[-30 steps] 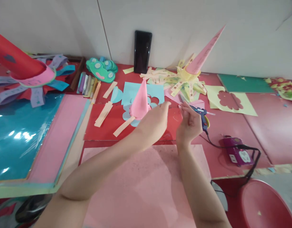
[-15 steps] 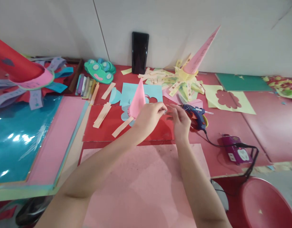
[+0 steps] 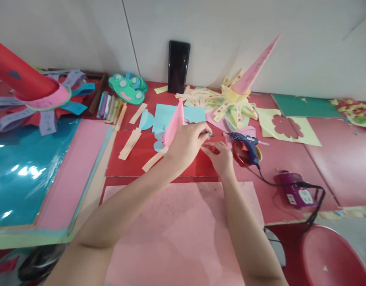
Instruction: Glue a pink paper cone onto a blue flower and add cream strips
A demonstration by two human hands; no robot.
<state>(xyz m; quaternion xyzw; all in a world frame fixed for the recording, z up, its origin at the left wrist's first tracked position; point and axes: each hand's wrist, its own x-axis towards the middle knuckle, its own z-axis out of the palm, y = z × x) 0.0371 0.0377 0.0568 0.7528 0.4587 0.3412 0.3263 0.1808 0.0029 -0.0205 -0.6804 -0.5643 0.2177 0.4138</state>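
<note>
A small pink paper cone [image 3: 175,124] stands on red card [image 3: 117,165], a pale paper strip [image 3: 154,159] running out from its base. My left hand [image 3: 187,141] is beside the cone and covers part of it; its fingers are curled in a pinch, with something small and shiny at the tips that I cannot make out. Close by on the right, my right hand [image 3: 221,159] reaches in from below, thumb and fingertips drawn together towards the left hand. What lies between those tips is too small to tell.
A blue glue gun [image 3: 247,146] rests on a roll of tape at right, wired to a purple power box [image 3: 297,190]. Behind are a phone [image 3: 178,66] against the wall and a finished pink cone [image 3: 256,65]. Loose strips [image 3: 130,143] lie left; a large red cone [image 3: 24,75] stands far left.
My right hand has moved down and slightly left, its fingers now in beside the left hand. My left hand has shifted slightly right and up. The whole view has drifted a little.
</note>
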